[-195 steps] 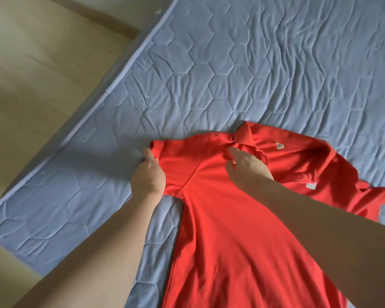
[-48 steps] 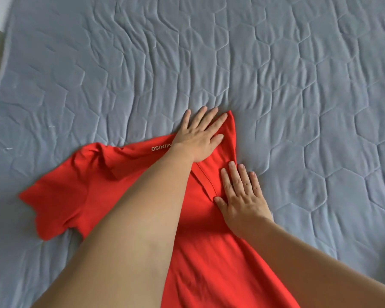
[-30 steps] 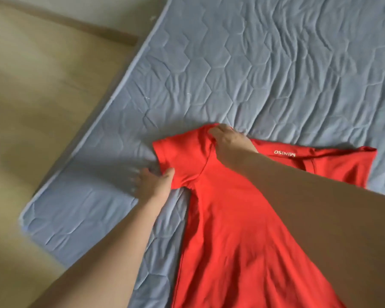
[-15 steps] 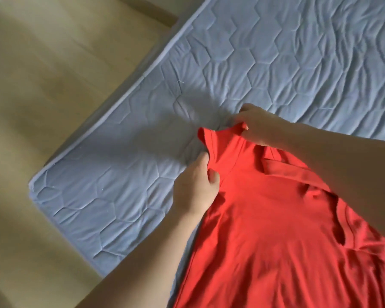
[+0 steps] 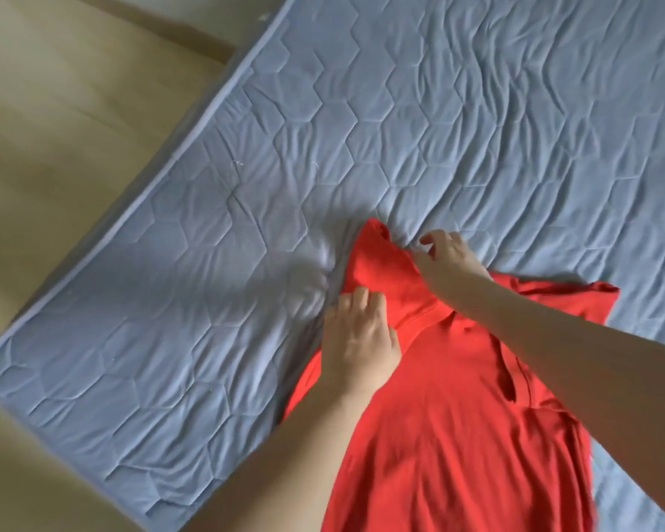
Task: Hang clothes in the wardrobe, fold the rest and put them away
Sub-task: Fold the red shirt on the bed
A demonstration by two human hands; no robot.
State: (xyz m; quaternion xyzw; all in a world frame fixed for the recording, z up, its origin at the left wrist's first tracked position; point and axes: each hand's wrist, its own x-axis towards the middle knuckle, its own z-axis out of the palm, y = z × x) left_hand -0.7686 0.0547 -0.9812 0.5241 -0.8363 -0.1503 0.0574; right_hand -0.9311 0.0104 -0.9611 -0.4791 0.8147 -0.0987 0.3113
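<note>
A red polo shirt (image 5: 450,416) lies on the blue quilted mattress (image 5: 246,224), its body running toward me and its top end pointing away. My left hand (image 5: 358,343) holds the shirt's left edge just below the sleeve, fingers curled on the cloth. My right hand (image 5: 444,259) pinches the upper right side of the raised left sleeve. That sleeve stands up in a peak between the two hands. The other sleeve spreads out to the right behind my right forearm.
The mattress lies on a pale wooden floor (image 5: 54,128), and its left edge and near corner run diagonally through the view. A skirting board (image 5: 162,21) shows at the top left.
The left sleeve has been drawn up and over toward the shirt's middle. My right hand slid to its right side, and my left hand stays on the left edge.
</note>
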